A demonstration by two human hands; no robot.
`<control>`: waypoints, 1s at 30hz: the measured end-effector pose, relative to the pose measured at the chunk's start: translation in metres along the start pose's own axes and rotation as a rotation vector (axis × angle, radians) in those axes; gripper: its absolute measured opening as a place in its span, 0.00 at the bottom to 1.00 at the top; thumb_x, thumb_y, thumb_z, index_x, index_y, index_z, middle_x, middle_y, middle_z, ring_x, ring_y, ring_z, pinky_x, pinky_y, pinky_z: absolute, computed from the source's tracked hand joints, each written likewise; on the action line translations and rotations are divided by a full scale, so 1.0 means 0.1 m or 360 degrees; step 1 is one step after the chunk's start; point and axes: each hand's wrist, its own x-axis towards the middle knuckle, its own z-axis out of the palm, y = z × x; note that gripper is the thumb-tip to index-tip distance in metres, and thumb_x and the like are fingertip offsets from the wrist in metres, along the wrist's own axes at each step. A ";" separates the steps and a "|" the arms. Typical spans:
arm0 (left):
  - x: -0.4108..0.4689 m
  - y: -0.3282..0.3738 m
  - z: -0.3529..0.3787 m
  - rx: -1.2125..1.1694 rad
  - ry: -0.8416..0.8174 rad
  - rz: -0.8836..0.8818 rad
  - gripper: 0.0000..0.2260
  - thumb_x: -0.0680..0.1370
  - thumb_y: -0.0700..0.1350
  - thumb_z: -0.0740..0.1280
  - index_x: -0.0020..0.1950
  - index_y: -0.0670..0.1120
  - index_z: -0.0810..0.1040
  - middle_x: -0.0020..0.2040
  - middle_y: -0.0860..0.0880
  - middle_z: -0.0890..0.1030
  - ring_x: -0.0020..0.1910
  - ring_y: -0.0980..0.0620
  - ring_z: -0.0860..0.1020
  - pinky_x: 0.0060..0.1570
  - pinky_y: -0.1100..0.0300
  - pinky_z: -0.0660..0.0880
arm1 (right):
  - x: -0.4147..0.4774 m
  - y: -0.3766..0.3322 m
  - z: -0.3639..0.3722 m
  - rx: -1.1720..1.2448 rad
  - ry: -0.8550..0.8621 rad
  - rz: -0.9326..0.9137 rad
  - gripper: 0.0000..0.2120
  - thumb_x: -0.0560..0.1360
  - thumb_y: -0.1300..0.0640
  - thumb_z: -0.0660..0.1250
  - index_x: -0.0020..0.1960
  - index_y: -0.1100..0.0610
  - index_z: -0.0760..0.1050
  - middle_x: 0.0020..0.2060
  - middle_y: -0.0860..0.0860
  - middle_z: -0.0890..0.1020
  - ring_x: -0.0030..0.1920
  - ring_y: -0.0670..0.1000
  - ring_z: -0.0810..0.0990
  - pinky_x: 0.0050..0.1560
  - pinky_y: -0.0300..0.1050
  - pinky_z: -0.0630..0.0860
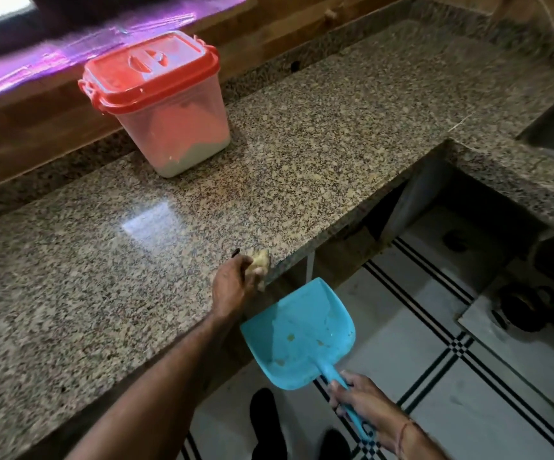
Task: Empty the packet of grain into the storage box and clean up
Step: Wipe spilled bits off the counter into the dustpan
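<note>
At the front edge of a speckled brown granite table (103, 260), the person's left hand (232, 283) has its fingers curled around a small yellowish sponge-like pad (258, 260) and presses it against the very lip of the stone. The picture is too blurred to say for certain what the pad is made of.

Just below and to the right of those fingers, off the table's edge, hangs a flat turquoise plastic dustpan (297, 333), its open mouth turned up toward the pad. A few pale yellowish crumbs (290, 336) lie on its blade. The right hand (365, 403) holds the dustpan's thin handle, fingers wrapped closed round it.

Well beyond the left fingers, at the back of the table against a wooden wall, stands a clear square plastic storage box (169, 127). Its red lid (151, 69) is on. Pale grain (196, 157) lies inside in a slope across the bottom.

Under the right fingers is a white tiled floor (435, 376) with black striped lines, and the toes of two dark shoes (264, 423) show there.
</note>
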 end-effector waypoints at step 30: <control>0.26 -0.06 -0.67 -0.0326 0.0388 -0.0397 0.06 0.83 0.41 0.65 0.51 0.43 0.82 0.45 0.45 0.84 0.34 0.55 0.78 0.21 0.71 0.69 | 0.46 -0.59 0.53 -0.0025 -0.0023 -0.0004 0.05 0.83 0.60 0.63 0.51 0.60 0.76 0.34 0.54 0.76 0.31 0.45 0.74 0.30 0.35 0.70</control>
